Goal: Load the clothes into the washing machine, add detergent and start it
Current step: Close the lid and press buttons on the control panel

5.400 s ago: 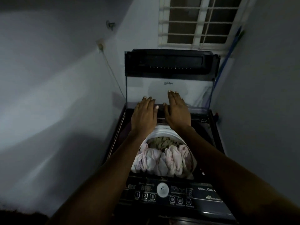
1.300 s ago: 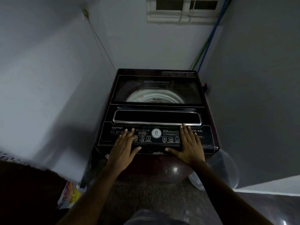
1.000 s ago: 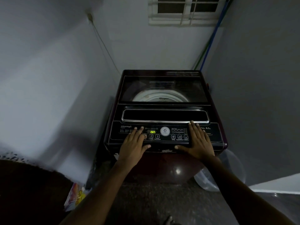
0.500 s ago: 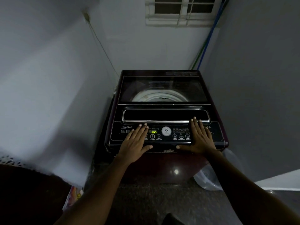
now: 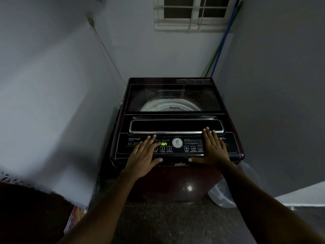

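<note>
The dark maroon top-load washing machine (image 5: 175,180) stands in the corner with its glass lid (image 5: 173,97) shut; the white drum rim shows through it and the clothes are hidden. The control panel (image 5: 177,146) shows a green "on" on its display (image 5: 164,144). My left hand (image 5: 143,156) lies flat on the panel's left side, fingers spread, covering the leftmost button. My right hand (image 5: 213,149) lies flat on the panel's right side, fingertips at the lid handle (image 5: 175,126). Neither hand holds anything.
Grey walls close in on the left and right of the machine. A window (image 5: 192,13) is above it, with blue and green hoses (image 5: 219,46) running down the right corner. A clear plastic tub (image 5: 226,192) sits on the floor at the right, a colourful packet (image 5: 75,219) at the lower left.
The lid, open 5.4 s ago with clothes in the drum, is now shut. The display lit up with "on" about a second ago. Both hands stay flat on the panel.
</note>
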The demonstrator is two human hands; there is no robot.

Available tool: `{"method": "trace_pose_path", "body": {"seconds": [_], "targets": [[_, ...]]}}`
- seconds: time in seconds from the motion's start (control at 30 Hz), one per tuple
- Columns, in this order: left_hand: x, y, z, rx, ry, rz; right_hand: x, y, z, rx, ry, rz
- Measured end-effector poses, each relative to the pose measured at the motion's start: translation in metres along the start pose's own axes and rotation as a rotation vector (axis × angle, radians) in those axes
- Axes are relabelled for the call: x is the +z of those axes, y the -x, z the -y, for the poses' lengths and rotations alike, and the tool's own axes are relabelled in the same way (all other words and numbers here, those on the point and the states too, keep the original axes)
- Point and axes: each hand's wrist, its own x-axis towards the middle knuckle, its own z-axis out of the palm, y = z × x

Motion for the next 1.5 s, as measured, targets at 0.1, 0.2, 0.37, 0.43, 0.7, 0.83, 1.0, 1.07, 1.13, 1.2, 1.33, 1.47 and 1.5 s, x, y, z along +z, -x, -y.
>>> {"method": "trace_pose_path", "body": {"seconds": [0.1, 0.2, 0.37, 0.43, 0.7, 0.83, 1.0, 1.07, 1.13, 1.2, 1.33, 1.47, 1.5], "targets": [[-0.0007, 0.0006, -0.0002, 0.007, 0.003, -0.011, -0.001, 0.0008, 0.0004, -0.01, -0.006, -0.006], [-0.0005, 0.0005, -0.0005, 0.011, 0.0, -0.022, -0.0015, 0.0009, 0.0011, -0.006, -0.016, -0.011], [0.0022, 0.0009, 0.0007, 0.028, -0.03, -0.036, -0.0016, 0.0005, 0.002, 0.001, -0.023, -0.014], [0.0029, 0.001, 0.0011, 0.034, -0.043, -0.04, -0.0016, 0.0003, 0.0016, 0.004, -0.021, -0.017], [0.0027, 0.0009, 0.0005, 0.042, -0.064, -0.055, -0.0023, -0.0008, 0.001, -0.002, -0.024, -0.015], [0.0037, 0.001, 0.0, 0.05, -0.08, -0.065, -0.0009, -0.0002, 0.0005, -0.003, -0.023, -0.023], [0.0032, -0.0014, 0.0027, 0.068, -0.088, -0.047, -0.0013, -0.0009, 0.0005, 0.001, -0.028, -0.015], [0.0034, -0.0007, 0.0021, 0.074, -0.098, -0.047, -0.0012, -0.0002, 0.0007, 0.001, -0.031, -0.007], [0.0043, 0.0007, 0.0016, 0.076, -0.109, -0.048, -0.0004, 0.0003, 0.0005, 0.001, -0.032, -0.008], [0.0045, 0.001, 0.0015, 0.073, -0.104, -0.049, -0.0005, 0.0004, 0.0005, -0.003, -0.033, -0.01], [0.0037, 0.0006, 0.0009, 0.065, -0.085, -0.052, -0.0007, 0.0004, 0.001, -0.003, -0.03, -0.013], [0.0041, 0.0017, -0.0001, 0.064, -0.105, -0.057, -0.0006, -0.0002, 0.0009, 0.001, -0.025, -0.03], [0.0039, 0.0018, -0.0004, 0.065, -0.103, -0.056, -0.0006, 0.0, 0.0009, 0.0, -0.024, -0.032]]}}
